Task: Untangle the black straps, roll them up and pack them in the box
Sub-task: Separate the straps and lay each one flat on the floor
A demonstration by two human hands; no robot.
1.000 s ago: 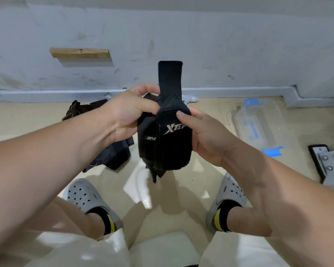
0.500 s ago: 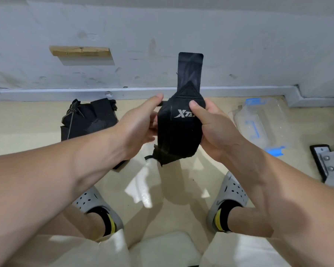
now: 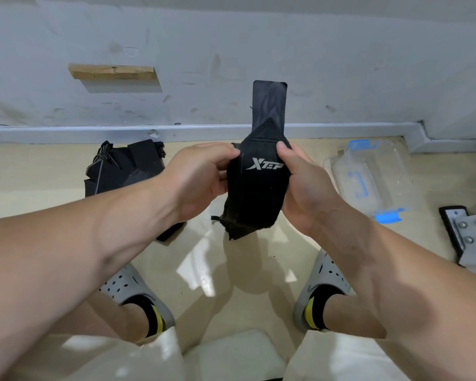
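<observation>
A rolled black strap [image 3: 256,193] with a white logo is held up in front of me, its flat tab end sticking upward against the wall. My left hand [image 3: 201,177] pinches the roll's left edge with thumb and fingertips. My right hand [image 3: 300,185] grips its right side, thumb on the front near the logo. More black straps [image 3: 121,169] lie in a loose heap on the floor to the left. The clear plastic box [image 3: 374,177] with blue clips lies on the floor to the right.
I sit facing a grey wall with a skirting ledge. My two feet in grey perforated clogs [image 3: 138,292] rest on the beige floor below the hands. A metal bracket with bolts [image 3: 470,235] lies at the far right edge.
The rolled strap has been turned so the logo faces me squarely. My left hand shifted from open beside the roll to pinching its left edge.
</observation>
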